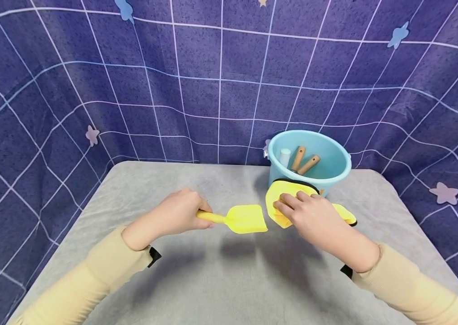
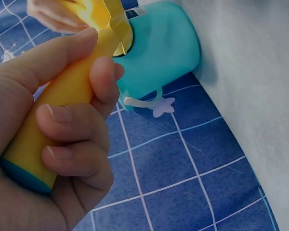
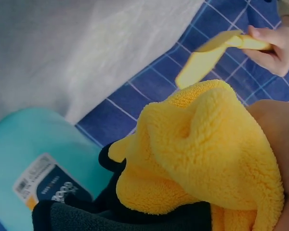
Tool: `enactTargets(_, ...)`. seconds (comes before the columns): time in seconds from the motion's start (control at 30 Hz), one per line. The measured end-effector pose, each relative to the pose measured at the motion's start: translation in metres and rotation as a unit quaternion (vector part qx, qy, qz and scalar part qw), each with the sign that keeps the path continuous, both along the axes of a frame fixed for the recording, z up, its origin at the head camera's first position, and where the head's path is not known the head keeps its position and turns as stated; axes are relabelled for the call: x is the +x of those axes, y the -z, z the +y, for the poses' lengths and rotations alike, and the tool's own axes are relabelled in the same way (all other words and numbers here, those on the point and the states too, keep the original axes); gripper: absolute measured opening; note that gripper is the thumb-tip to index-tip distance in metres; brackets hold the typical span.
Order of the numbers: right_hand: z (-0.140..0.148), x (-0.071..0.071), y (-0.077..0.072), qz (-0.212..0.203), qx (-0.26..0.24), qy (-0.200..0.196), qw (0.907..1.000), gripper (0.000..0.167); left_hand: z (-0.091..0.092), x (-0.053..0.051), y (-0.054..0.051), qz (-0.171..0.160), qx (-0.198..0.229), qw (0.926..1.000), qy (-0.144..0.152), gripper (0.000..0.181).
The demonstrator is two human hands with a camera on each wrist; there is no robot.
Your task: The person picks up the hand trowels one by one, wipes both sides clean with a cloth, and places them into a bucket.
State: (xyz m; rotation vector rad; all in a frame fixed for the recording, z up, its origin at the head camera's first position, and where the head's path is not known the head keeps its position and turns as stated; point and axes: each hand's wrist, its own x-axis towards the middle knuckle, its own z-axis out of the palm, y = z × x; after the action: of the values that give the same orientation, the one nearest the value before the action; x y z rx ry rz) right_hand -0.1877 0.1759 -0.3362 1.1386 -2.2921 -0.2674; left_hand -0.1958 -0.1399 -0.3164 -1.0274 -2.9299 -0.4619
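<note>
My left hand [image 1: 181, 210] grips a yellow toy shovel [image 1: 248, 219] by its handle, the blade toward the right. In the left wrist view its fingers curl around the thick handle [image 2: 70, 91], which has a dark teal end. A fluffy yellow cloth [image 1: 274, 204] with black edging is bunched in my right hand [image 1: 314, 217]; in the right wrist view this cloth [image 3: 207, 144] hides most of the fingers. The shovel's blade edge is close to the cloth, with a small gap between them in the head view. Both are held above the table.
A light blue bucket [image 1: 334, 179] stands at the back right of the grey-covered table [image 1: 212, 280], just behind the cloth. Inside it are two wooden handles [image 1: 298, 158] and a pale blue cylindrical item [image 1: 284, 157]. A purple gridded curtain [image 1: 196, 99] surrounds the table's back and sides.
</note>
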Motion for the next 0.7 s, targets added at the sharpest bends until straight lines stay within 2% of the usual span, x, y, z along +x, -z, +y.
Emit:
enactTargets(0.27,-0.015,0.003,-0.016,0.004,-0.007,0.002,1.0000,0.044,0.009,-0.010,0.008,0.009,-0.010,0.9999,0.002,0.008)
enactTargets(0.43,-0.026,0.004,-0.023,0.011,0.001,-0.003,0.9999,0.043,0.018,-0.015,0.009,0.006,-0.010,0.9999,-0.004,0.008)
enactTargets(0.7,-0.035,0.004,-0.020,0.020,0.007,-0.016,0.9996,0.044,0.032,-0.018,0.006,0.017,-0.011,0.9997,0.009,0.010)
